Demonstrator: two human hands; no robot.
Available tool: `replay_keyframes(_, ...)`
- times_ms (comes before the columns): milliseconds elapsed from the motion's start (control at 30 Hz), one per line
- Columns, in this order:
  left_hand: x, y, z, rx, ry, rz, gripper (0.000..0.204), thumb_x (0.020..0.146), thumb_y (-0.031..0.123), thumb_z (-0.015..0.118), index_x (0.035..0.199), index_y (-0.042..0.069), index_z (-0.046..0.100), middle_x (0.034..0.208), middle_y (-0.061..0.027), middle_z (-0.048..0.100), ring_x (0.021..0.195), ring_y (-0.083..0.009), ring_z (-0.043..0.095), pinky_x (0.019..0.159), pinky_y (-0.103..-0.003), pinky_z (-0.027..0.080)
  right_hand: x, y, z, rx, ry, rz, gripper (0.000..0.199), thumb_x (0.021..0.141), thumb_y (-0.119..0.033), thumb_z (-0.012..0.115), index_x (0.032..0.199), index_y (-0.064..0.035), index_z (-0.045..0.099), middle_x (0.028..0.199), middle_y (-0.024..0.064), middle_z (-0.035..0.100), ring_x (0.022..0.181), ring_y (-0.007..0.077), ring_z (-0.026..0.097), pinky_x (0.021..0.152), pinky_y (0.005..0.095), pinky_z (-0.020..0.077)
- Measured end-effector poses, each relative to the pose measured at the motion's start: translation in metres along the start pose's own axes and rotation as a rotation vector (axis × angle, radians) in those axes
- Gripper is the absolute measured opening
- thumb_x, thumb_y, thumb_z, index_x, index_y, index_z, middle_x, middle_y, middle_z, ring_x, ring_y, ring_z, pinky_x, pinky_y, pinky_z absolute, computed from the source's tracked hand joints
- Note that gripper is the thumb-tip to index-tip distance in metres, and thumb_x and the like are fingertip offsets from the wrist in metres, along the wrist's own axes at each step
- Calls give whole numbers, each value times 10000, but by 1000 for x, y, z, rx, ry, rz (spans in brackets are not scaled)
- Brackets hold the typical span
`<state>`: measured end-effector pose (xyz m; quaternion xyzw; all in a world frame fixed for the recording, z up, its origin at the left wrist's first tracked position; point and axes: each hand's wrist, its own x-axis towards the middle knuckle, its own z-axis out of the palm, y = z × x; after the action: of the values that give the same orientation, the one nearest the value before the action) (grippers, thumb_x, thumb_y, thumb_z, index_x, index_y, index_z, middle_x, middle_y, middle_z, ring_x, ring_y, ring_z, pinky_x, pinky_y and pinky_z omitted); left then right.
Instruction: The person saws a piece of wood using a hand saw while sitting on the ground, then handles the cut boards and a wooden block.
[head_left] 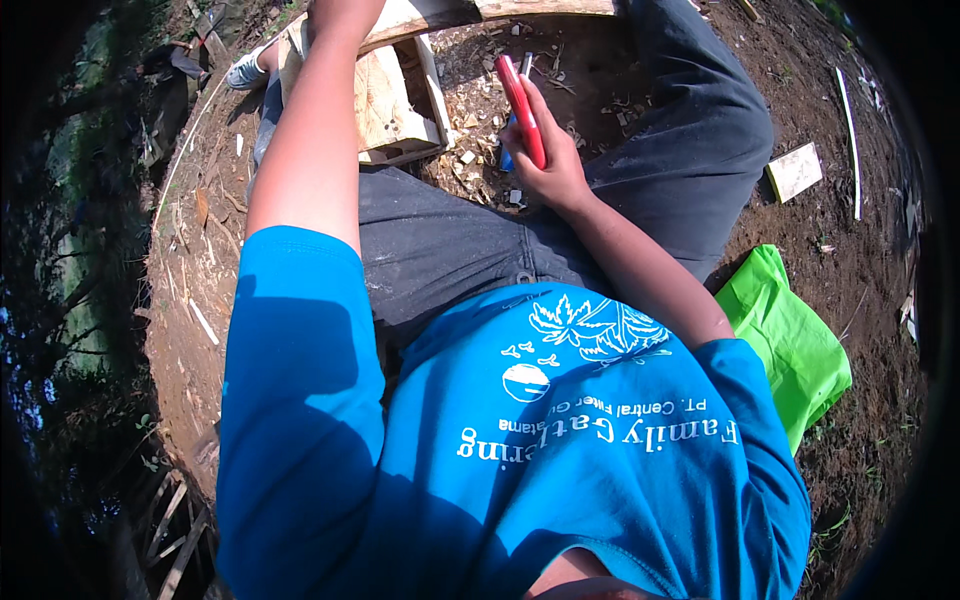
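My right hand [548, 160] is closed round a slim red stick-shaped tool [522, 110], like a thick marker or a handle, tilted with its tip up and to the left. Just behind that hand shows a blue handle [507, 150], and a thin metal shaft [527, 66] sticks up beyond it; whether they are one tool, I cannot tell. At the upper edge, my left hand [343, 14] rests at a long wooden board [430, 18], its fingers cut off by the frame. Below the board stands a pale wooden box-like piece [388, 105] with an open side.
Wood chips [470, 160] litter the brown soil between my legs. A bright green bag [785, 340] lies on the right, with a small wood block [795, 172] and a thin pale strip [850, 145] farther off. Another person's shoe [245, 72] shows at the upper left.
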<state>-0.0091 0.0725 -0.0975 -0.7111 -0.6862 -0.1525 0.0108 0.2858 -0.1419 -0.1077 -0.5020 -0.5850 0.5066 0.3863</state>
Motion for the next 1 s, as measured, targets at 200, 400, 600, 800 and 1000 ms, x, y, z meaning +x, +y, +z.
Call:
replay_keyframes(200, 4, 4, -8, -21, -91, -80, 270, 876, 270, 644, 975, 32, 724, 1081, -247, 696, 1038, -435, 662, 889, -527, 534, 2, -33, -27, 95, 48, -1, 740, 918, -84, 689, 1595, -166, 400, 1292, 113, 677, 1083, 155, 640, 985, 293, 474)
replay_keyframes(400, 3, 8, -11, 31, -90, -60, 288, 887, 291, 650, 984, 31, 729, 1079, -262, 690, 1046, -445, 654, 892, -526, 532, -84, -104, -98, 166, -2, 275, 692, 907, -29, 634, 1569, -80, 440, 1146, 31, 649, 942, 68, 590, 838, 219, 470)
replay_keyframes(600, 2, 2, -5, 7, -69, 2, 317, 904, 306, 643, 892, 3, 736, 989, -262, 708, 986, -432, 670, 877, -518, 534, -67, -113, -90, 212, 93, 308, 678, 874, -32, 655, 1532, -59, 493, 1077, 20, 673, 835, 51, 582, 720, 196, 467)
replay_keyframes(800, 0, 8, -6, 11, -40, 30, 262, 906, 246, 628, 849, 8, 724, 940, -247, 703, 956, -439, 667, 855, -517, 534, 29, -55, -34, 210, 178, 32, 586, 856, -26, 648, 1438, 3, 580, 979, 23, 682, 795, 61, 596, 722, 210, 492)
replay_keyframes(1000, -9, 8, -8, 9, -6, -3, 310, 938, 295, 600, 941, 7, 717, 1029, -256, 689, 1022, -445, 647, 905, -524, 515, 27, -40, -43, 281, 113, 31, 620, 868, -29, 656, 1475, -5, 534, 1082, 47, 675, 929, 99, 633, 879, 252, 509)
